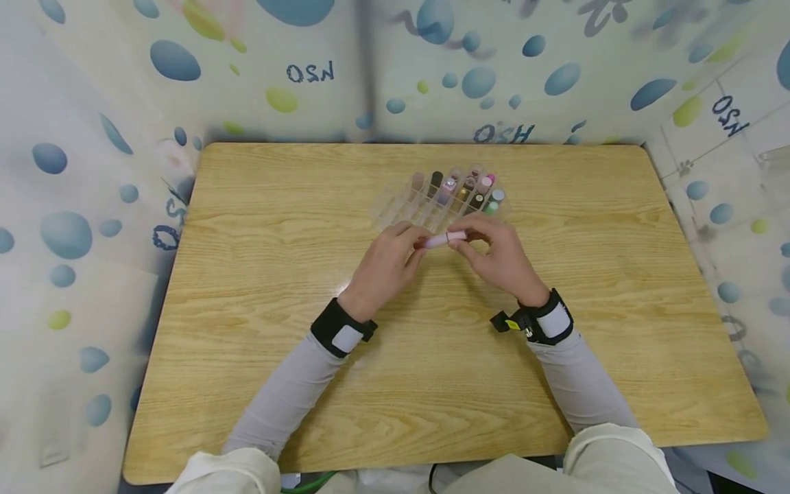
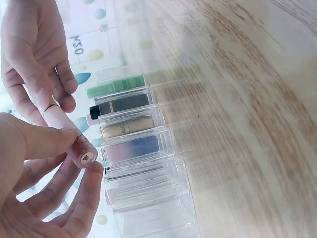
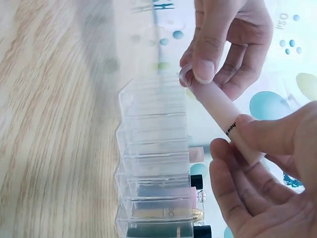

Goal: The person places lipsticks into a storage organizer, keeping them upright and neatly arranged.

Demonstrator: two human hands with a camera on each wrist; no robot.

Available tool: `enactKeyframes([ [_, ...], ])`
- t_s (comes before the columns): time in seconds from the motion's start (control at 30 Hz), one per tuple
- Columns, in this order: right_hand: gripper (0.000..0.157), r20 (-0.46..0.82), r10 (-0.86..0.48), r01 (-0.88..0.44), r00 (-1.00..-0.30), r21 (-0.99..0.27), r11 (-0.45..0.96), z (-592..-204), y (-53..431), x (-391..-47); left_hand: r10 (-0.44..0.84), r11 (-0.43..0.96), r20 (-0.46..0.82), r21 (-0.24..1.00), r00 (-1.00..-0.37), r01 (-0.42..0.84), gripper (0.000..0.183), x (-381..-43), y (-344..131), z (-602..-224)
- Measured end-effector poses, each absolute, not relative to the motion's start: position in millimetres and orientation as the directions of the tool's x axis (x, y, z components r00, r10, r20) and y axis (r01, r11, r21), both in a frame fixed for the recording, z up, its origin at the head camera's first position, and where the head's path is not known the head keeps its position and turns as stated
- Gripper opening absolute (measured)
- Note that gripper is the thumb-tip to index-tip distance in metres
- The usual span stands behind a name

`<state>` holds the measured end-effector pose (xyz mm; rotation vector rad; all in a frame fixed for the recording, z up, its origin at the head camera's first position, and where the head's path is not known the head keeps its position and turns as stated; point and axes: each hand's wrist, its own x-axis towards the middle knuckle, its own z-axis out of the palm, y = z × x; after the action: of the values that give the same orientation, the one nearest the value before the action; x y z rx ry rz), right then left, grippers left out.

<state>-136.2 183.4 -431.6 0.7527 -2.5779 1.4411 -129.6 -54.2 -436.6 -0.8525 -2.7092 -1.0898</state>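
A pale pink lip gloss tube (image 1: 437, 240) is held between both hands, close in front of a clear organizer (image 1: 402, 210). My left hand (image 1: 385, 264) pinches the tube's base end, where a round sticker shows in the left wrist view. On the other end, the thumb and fingers of my right hand (image 1: 498, 252) grip the cap. A thin dark line rings the joint between cap and body, and small dark lettering shows beside my right thumb in the right wrist view. The tube lies nearly level, tilted slightly up toward the right.
The organizer's slots hold several cosmetics, among them a green tube (image 2: 116, 87), a gold tube (image 2: 128, 127) and a pink-and-blue tube (image 2: 132, 148). Its left slots look mostly unfilled. All stands on a wooden table (image 1: 278, 206), with a patterned curtain (image 1: 234, 89) behind.
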Motion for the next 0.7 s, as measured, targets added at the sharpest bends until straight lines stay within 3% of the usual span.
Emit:
enactKeyframes([
  [0.3,0.020,0.312,-0.325,-0.415,-0.893,-0.851,0.323,-425.5,185.9,-134.6,0.447,0.649,0.305,0.536,-0.841,0.540,0.031,-131.2,-57.7,-434.9],
  [0.53,0.026,0.319,-0.289,-0.397,-0.902,-0.876,0.273,-423.0,189.1,-135.0,0.398,0.690,0.394,0.466,-0.828,0.554,0.033,-137.0,-63.3,-437.5],
  [0.7,0.030,0.336,-0.275,-0.405,-0.901,-0.878,0.255,-418.2,188.6,-135.7,0.326,0.744,0.384,0.460,-0.864,0.485,0.034,-141.0,-67.9,-441.5],
])
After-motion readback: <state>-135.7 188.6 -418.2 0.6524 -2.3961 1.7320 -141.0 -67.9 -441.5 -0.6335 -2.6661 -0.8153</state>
